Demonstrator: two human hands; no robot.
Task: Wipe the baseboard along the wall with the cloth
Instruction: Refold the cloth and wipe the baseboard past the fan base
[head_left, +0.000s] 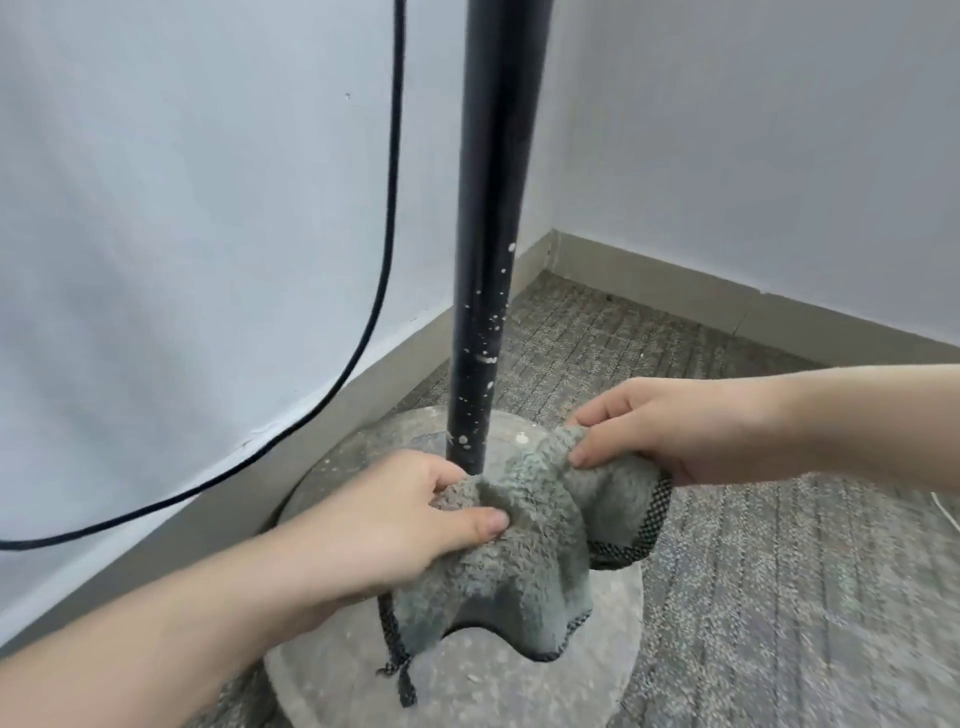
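A fuzzy grey-green cloth (524, 561) with a black-and-white checked hem hangs bunched between both hands above a round stand base. My left hand (395, 525) grips its left part, thumb pressed into the pile. My right hand (670, 431) pinches its upper right fold. The grey-beige baseboard (332, 415) runs along the left wall and continues as the baseboard (675, 291) along the back wall, meeting in the corner. Neither hand nor the cloth touches the baseboard.
A black pole (488, 234) flecked with white specks rises from a dusty round concrete base (613, 639) close to the left wall. A black cable (384, 249) droops across the pale wall. Grey patterned carpet (779, 571) covers the floor; a thin white cord (946, 514) shows at right.
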